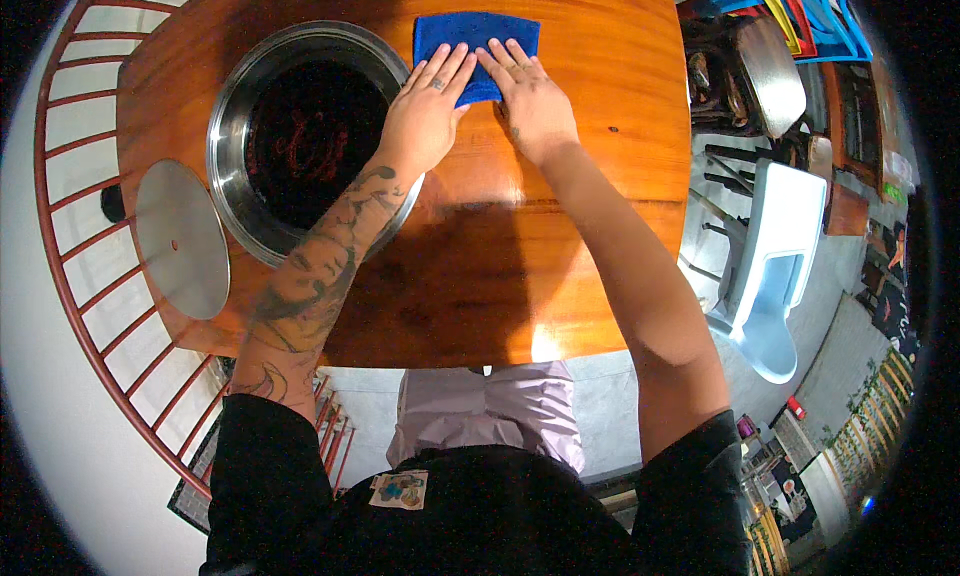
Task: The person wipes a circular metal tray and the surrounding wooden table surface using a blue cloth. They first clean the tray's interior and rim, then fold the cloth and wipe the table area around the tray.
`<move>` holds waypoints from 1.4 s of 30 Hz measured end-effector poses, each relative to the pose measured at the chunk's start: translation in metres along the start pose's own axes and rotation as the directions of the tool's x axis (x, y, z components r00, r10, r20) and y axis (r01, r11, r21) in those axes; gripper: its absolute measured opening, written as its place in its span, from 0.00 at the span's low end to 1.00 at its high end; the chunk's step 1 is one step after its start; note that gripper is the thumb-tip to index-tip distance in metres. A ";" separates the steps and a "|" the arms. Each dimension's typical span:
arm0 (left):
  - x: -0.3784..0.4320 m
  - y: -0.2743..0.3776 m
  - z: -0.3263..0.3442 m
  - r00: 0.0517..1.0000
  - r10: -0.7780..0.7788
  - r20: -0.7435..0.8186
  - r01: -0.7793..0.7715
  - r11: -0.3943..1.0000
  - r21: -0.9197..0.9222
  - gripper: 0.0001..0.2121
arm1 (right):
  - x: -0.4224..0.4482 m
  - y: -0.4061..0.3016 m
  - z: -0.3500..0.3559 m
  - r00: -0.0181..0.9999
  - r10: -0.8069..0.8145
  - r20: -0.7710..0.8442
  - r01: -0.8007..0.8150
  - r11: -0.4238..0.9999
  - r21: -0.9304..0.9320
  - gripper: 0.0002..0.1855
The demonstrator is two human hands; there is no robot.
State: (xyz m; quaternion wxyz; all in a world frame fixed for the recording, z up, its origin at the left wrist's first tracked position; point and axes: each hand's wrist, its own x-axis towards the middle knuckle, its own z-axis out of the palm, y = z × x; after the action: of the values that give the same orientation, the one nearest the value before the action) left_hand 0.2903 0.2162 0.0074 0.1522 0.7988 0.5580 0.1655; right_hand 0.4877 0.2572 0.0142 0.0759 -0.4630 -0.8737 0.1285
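Observation:
A blue cloth [477, 32] lies folded, roughly square, on the varnished wooden table [600, 171] near its far side. My left hand [431, 118] rests palm down on the cloth's left part, fingers extended. Beside it my right hand [529, 100] presses flat on the right part, its fingers pointing away from me. The fingertips of the two hands are close together. Left of the cloth, a round metal-rimmed basin [229, 148] with a dark interior is set in or on the table, partly hidden by my left forearm. A round metal lid or disc [182, 238] is at the table's left edge.
A red metal railing [56, 253] curves along the left beside a white wall. Right of the table stand a light blue plastic chair [780, 261], wooden seats [772, 73] and stacked coloured plastic chairs [825, 21]. The table's near edge is in front of my legs.

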 end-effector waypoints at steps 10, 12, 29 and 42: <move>-0.073 0.041 -0.010 0.993 -0.029 0.113 0.027 1.000 0.012 0.34 | -0.074 -0.044 0.003 0.997 0.054 0.059 -0.056 0.998 0.032 0.39; -0.086 0.050 -0.010 0.991 -0.040 0.126 0.039 0.999 0.011 0.34 | -0.091 -0.052 0.001 0.996 0.046 0.072 -0.048 0.998 0.031 0.38; -0.238 0.136 -0.011 0.973 -0.133 0.191 0.144 0.989 -0.043 0.33 | -0.242 -0.119 0.030 0.995 -0.019 0.100 0.015 0.999 0.037 0.37; -0.305 0.187 0.002 0.970 -0.156 0.188 0.165 0.986 -0.031 0.37 | -0.321 -0.137 0.029 0.984 -0.094 0.154 0.088 0.995 0.048 0.36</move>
State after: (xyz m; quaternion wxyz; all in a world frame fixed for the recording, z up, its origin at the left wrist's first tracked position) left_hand 0.3504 -0.1336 0.0567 0.2347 0.7592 0.6003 0.0909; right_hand 0.5521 -0.0872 0.0230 0.0225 -0.4094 -0.8944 0.1787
